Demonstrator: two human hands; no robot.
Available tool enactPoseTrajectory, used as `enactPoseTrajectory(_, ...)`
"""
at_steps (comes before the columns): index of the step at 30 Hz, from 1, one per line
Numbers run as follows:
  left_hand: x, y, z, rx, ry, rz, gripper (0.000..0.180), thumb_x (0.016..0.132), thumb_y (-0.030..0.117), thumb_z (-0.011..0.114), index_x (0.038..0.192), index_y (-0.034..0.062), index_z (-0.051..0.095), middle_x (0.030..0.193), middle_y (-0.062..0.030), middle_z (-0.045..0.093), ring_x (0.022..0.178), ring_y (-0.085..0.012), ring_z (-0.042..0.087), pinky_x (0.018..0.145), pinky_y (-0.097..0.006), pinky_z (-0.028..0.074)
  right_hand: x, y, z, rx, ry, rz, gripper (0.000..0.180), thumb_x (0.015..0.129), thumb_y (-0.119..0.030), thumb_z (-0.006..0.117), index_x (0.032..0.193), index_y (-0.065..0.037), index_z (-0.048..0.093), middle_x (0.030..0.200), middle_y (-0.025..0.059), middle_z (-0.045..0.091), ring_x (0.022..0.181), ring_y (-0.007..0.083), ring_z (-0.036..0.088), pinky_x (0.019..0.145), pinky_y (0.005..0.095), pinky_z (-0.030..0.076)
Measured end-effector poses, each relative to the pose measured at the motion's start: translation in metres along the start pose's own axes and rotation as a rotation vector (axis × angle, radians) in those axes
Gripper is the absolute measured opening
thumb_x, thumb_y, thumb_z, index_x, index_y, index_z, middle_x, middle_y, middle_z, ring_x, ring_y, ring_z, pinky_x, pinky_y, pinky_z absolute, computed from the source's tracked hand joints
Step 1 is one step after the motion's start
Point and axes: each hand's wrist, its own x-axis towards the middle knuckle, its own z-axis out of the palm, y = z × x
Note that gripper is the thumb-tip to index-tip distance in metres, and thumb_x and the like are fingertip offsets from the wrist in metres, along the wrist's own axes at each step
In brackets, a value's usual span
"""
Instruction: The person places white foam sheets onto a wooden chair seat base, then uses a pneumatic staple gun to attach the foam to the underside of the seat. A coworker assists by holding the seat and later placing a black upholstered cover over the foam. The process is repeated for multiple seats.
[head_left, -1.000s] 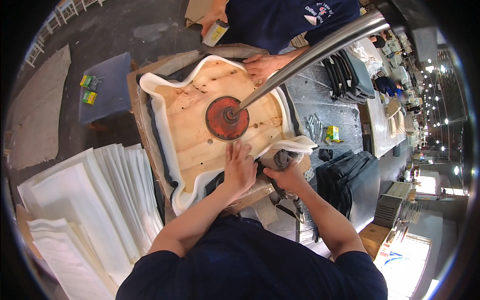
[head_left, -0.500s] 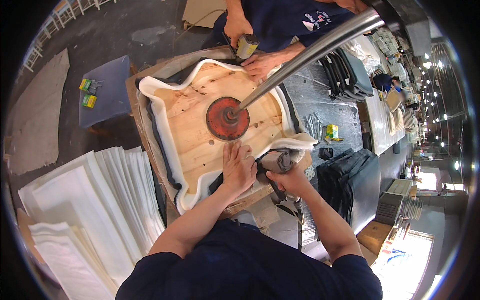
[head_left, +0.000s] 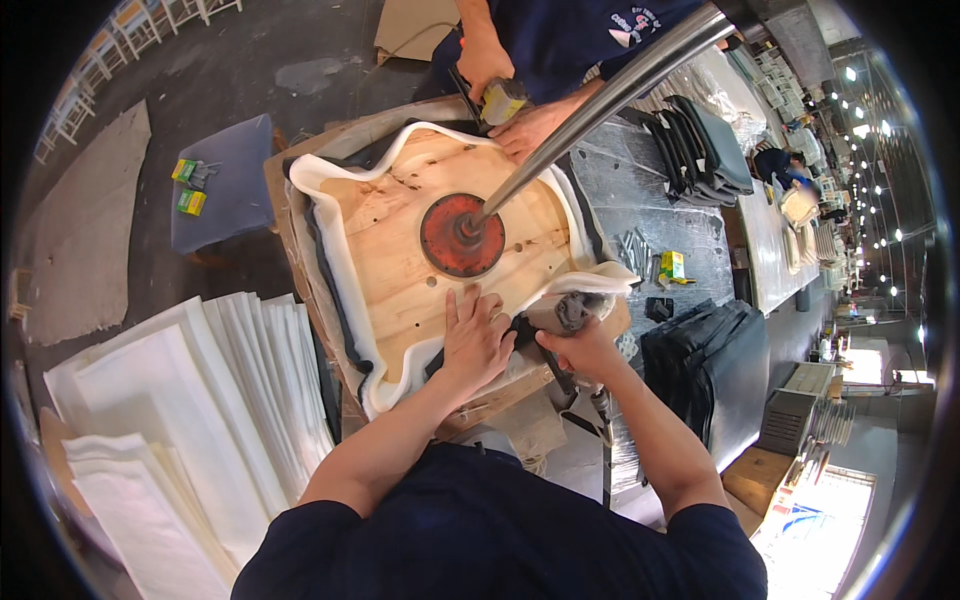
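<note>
A wooden seat board (head_left: 385, 235) lies with white padding (head_left: 328, 215) and black cover material (head_left: 333, 290) standing up round its edges. My left hand (head_left: 475, 340) presses on the near edge, its fingers stretched out over the wood and the folded cover. Just right of it, my right hand (head_left: 585, 350) grips a staple gun (head_left: 558, 312), whose nose is at the cover near the left hand; the exact contact is hidden. A red round plate (head_left: 443, 240) at the end of a slanting metal rod (head_left: 600, 105) rests on the board's middle.
Across the board a co-worker's hand (head_left: 485, 62) holds another staple gun (head_left: 502, 100); their other hand (head_left: 530, 130) lies at the far edge. White padding sheets (head_left: 190, 390) stand at left. A blue-grey stool (head_left: 225, 200) bears small boxes. Black covers (head_left: 705, 365) are stacked at right.
The whole view has shifted slightly. The co-worker's staple gun has tilted a little at the far edge. My hands keep nearly the same place on the near edge.
</note>
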Motion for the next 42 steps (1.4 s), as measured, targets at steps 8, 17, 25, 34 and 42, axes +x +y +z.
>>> enactPoseTrajectory(8, 0.004, 0.001, 0.006, -0.053, -0.002, -0.054, 0.022, 0.093, 0.02, 0.074, 0.107, 0.0042, 0.075, 0.136, -0.0099, 0.057, 0.152, -0.0402, 0.039, 0.13, -0.07, 0.015, -0.011, -0.002, 0.013, -0.097, 0.004, 0.044, 0.05, 0.093, -0.024, 0.089, 0.135, -0.004, 0.073, 0.089, 0.0036, 0.075, 0.059, 0.0095, 0.064, 0.053, 0.0297, 0.052)
enactPoseTrajectory(17, -0.016, -0.006, -0.02, -0.026, -0.012, -0.026, 0.029, 0.089, 0.023, 0.084, 0.11, 0.0069, 0.074, 0.128, -0.0122, 0.057, 0.138, -0.0376, 0.049, 0.128, -0.07, 0.024, -0.005, 0.003, 0.018, -0.083, 0.072, 0.07, 0.054, 0.091, -0.026, 0.09, 0.136, -0.002, 0.072, 0.089, 0.0048, 0.076, 0.057, 0.0112, 0.063, 0.053, 0.0308, 0.052)
enactPoseTrajectory(25, -0.011, -0.009, -0.016, 0.023, -0.031, 0.031, 0.025, 0.09, 0.026, 0.083, 0.105, 0.0092, 0.075, 0.124, -0.009, 0.058, 0.136, -0.0348, 0.047, 0.129, -0.069, 0.022, -0.025, 0.002, 0.026, 0.092, 0.051, -0.051, 0.06, 0.096, -0.015, 0.085, 0.151, -0.008, 0.064, 0.078, -0.0004, 0.069, 0.056, 0.0079, 0.059, 0.051, 0.0288, 0.049)
enactPoseTrajectory(34, -0.002, -0.009, -0.01, -0.078, -0.041, -0.052, 0.015, 0.088, 0.019, 0.079, 0.096, 0.0071, 0.075, 0.121, -0.0088, 0.058, 0.134, -0.033, 0.048, 0.132, -0.066, 0.019, -0.019, 0.003, 0.029, 0.006, 0.022, 0.013, 0.059, 0.094, -0.017, 0.086, 0.149, -0.008, 0.067, 0.081, 0.0017, 0.072, 0.057, 0.0086, 0.06, 0.052, 0.0305, 0.05)
enactPoseTrajectory(42, -0.002, -0.013, -0.013, -0.014, -0.033, -0.047, 0.017, 0.089, 0.021, 0.079, 0.099, 0.0074, 0.077, 0.125, -0.0087, 0.057, 0.135, -0.033, 0.047, 0.131, -0.069, 0.018, -0.01, -0.016, 0.039, -0.21, 0.106, 0.017, 0.055, 0.091, -0.025, 0.089, 0.136, -0.001, 0.071, 0.089, 0.0064, 0.077, 0.059, 0.0124, 0.067, 0.054, 0.0327, 0.053)
